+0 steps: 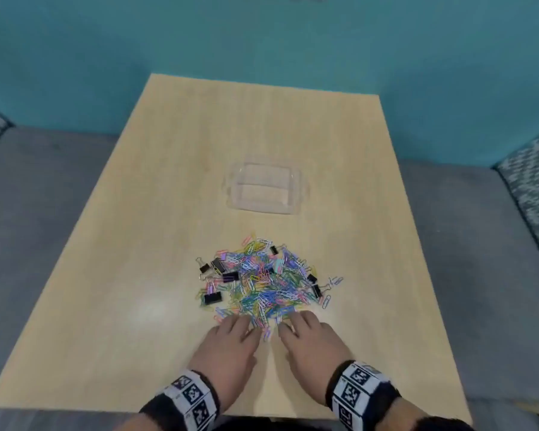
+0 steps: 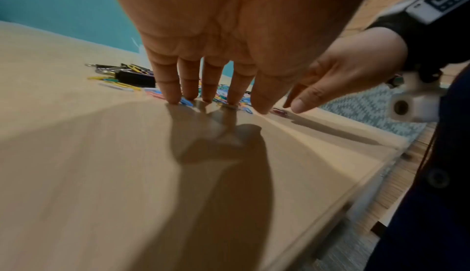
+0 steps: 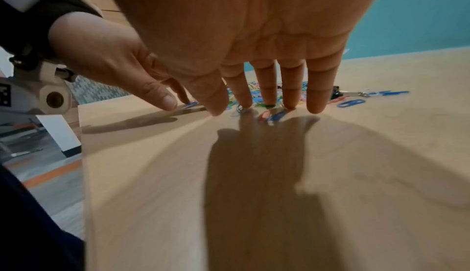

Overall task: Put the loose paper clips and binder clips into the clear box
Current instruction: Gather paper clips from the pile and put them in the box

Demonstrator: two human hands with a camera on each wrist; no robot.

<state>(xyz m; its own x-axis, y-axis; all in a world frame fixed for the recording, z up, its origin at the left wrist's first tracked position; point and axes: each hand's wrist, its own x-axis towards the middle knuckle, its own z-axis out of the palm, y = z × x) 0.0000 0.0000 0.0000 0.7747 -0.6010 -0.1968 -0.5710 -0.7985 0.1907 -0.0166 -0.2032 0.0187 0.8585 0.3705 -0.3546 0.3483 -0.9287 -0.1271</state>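
Left hand: the left hand (image 1: 227, 345) lies palm down with fingers straight and slightly spread; its fingertips (image 2: 172, 99) press on the near edge of the paper clips (image 1: 266, 283) and grip nothing.
Right hand: the right hand (image 1: 311, 342) mirrors it, flat and spread, fingertips (image 3: 289, 104) down on clips at the pile's near edge, thumb (image 3: 216, 108) low by the table; it holds nothing.
Between the hands: the two thumbs sit near each other with a narrow gap, and a few stray clips lie in it.
Pile: thin wire paper clips in blue, pink, yellow, green and white lie heaped in a loose, tangled mound at the middle of the table (image 1: 137, 244).
Binder clips: black binder clips (image 1: 213, 297) with folded wire handles lie mostly on the pile's left fringe, a few more on its right side; one pastel clip sits on top of the mound.
Clear box: the clear box (image 1: 265, 189) is a shallow, rounded rectangle of see-through plastic, open on top, standing on the table beyond the pile and apart from it.
Table: pale wood-grain top, smooth with a soft sheen, straight edges.
Open room: bare tabletop runs left and right of the pile and between the pile and the box.
Surroundings: grey upholstered seating (image 1: 38, 194) flanks the table, a teal wall (image 1: 137, 42) stands behind.
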